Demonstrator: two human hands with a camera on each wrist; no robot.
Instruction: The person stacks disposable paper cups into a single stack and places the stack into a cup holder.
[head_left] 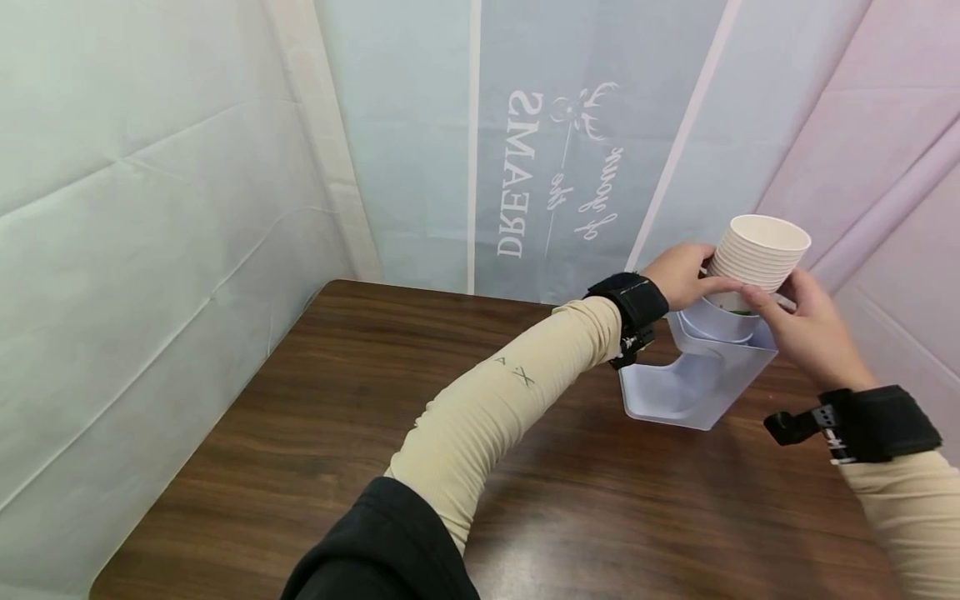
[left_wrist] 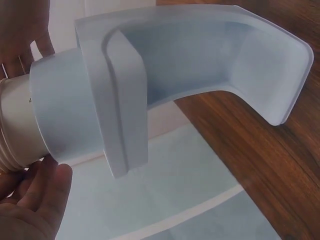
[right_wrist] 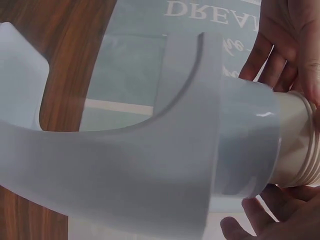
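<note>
A stack of white paper cups [head_left: 761,254] stands tilted at the top of a pale grey-blue cup dispenser [head_left: 693,387]. My left hand [head_left: 681,277] grips the stack from its left side, thumb across the front. From the right, my right hand [head_left: 813,329] holds the same stack, its thumb meeting the left one near the dispenser's round collar [head_left: 723,321]. Both wrist views show the stack's lower end [left_wrist: 20,117] inside the collar's mouth, with fingers of both hands around the cups [right_wrist: 295,137]. The dispenser has a curved arm and a flat base.
The dispenser stands near the back right of a dark brown wooden table [head_left: 337,433]. Behind it hangs a pale blue cloth [head_left: 420,167] with mirrored lettering. A white cloth [head_left: 135,250] hangs on the left, a pinkish one [head_left: 885,167] on the right.
</note>
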